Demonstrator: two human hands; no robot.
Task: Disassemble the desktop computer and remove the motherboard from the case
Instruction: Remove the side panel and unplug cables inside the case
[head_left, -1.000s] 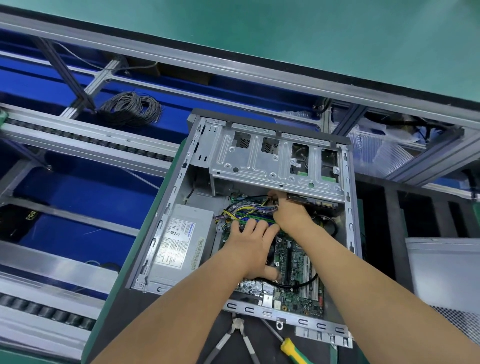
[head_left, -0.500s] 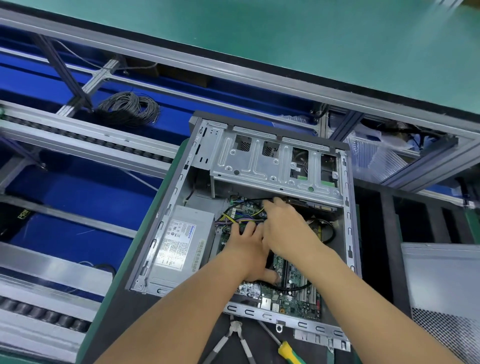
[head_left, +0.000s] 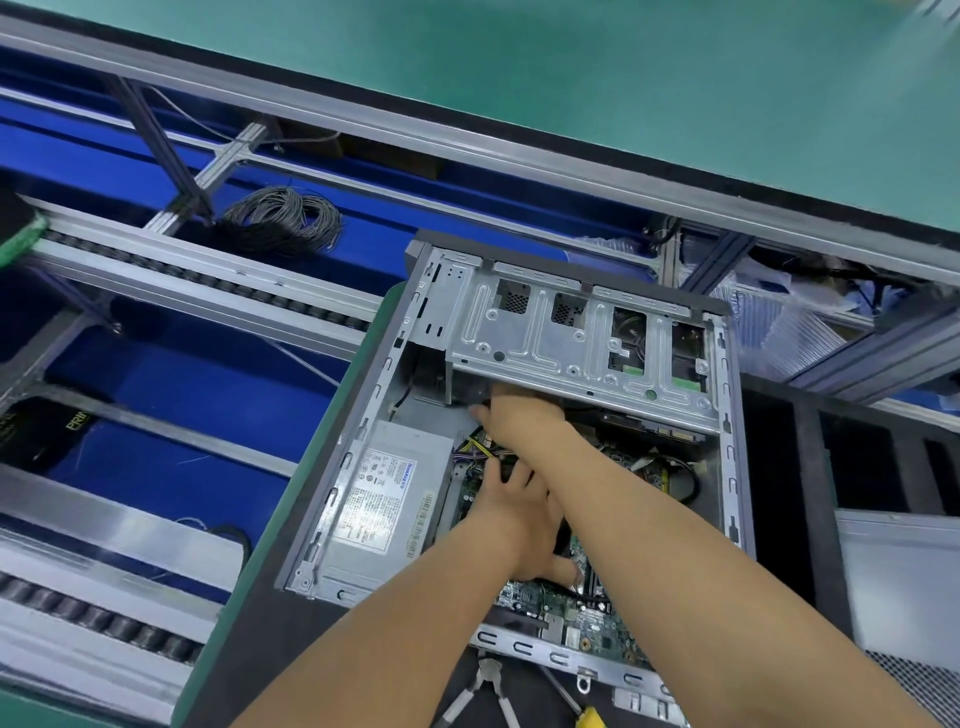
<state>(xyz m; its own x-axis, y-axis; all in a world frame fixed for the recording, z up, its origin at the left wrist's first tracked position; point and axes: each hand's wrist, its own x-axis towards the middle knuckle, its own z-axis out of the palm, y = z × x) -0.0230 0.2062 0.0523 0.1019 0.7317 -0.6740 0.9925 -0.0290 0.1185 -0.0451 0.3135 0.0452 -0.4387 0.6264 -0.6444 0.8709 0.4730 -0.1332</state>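
Across the dark desk (head_left: 249, 639), near its back edge, the open case (head_left: 727, 467) lies on its side with the motherboard (head_left: 587, 623) seated flat inside it, toward the case's right and front. Since half a second ago the right hand (head_left: 524, 413) has slid leftward and further back: it was then over the coloured cable bundle (head_left: 480, 449) beside the left hand, and now it crosses over the left forearm and reaches to the lower edge of the silver drive cage (head_left: 571, 338). Its fingers point away under that edge and are blurred, so whether they grip anything cannot be told; only one extended fingertip shows at the left. The left hand (head_left: 519, 525) has hardly shifted. It lies on the board's left part, its fingers (head_left: 492, 475) loosely spread and reaching into the cables, its thumb stretched out flat to the right along the board; the right arm hides part of it, and what the fingers hold, if anything, cannot be seen. The grey power supply (head_left: 384, 499) fills the case's left side, just beside the left hand. At the desk's front edge, below the case's rear flange, lie a pair of pliers (head_left: 483, 686) and a screwdriver (head_left: 589, 717) with a yellow handle. Beyond the desk's left edge a coil of grey wire (head_left: 283, 218) rests on the blue conveyor bed.
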